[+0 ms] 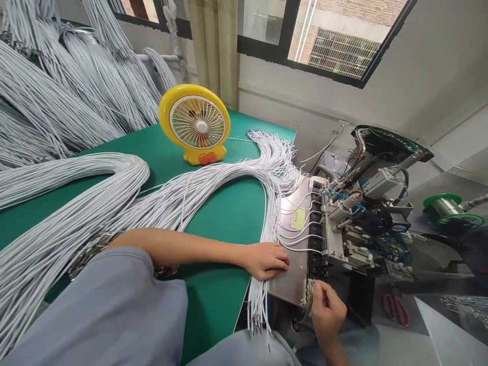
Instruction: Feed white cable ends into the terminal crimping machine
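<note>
My left hand (267,261) lies across a bundle of white cables (269,203) where it hangs over the table's edge beside the metal plate (292,279). Its fingers are curled over the cables, whose dark-tipped ends dangle below. My right hand (328,309) is closed, thumb against the fingers, at the front corner of the machine (346,223). Next to it hangs a small clump of thin strands (308,294); what those fingers hold, if anything, is hidden. Several white cables run separately across the plate into the machine's black slotted strip (316,218).
A yellow fan (201,126) stands on the green table (236,208). More cable bundles (76,203) cover the left side, with large heaps behind. Right of the machine are a wire spool (450,208) and red-handled pliers or scissors (395,309). A window is at the back.
</note>
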`<state>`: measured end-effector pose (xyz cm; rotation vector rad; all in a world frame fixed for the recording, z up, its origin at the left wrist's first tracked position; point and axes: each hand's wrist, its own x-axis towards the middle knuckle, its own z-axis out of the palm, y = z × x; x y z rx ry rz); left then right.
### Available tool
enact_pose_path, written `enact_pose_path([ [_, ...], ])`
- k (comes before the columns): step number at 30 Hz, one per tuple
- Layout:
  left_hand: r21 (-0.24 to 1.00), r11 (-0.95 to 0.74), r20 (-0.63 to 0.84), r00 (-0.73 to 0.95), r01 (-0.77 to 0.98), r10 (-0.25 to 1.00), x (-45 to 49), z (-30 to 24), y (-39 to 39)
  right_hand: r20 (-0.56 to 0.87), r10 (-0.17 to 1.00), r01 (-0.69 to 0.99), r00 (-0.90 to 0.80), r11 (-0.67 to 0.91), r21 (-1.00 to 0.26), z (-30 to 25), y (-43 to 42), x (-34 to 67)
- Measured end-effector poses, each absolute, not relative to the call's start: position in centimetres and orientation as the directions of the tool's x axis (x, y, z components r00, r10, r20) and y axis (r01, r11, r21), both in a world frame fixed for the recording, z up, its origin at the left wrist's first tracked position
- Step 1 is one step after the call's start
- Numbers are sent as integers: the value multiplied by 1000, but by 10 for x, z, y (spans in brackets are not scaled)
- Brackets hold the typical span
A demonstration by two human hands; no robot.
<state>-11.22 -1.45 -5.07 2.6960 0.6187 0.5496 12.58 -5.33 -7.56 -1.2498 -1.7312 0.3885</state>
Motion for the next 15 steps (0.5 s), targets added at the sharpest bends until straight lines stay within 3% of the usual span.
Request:
enact_pose_path([
  [15,423,-826,229,838,373,496,-112,-46,-15,609,789,596,-78,527,-606,-82,-56,128],
])
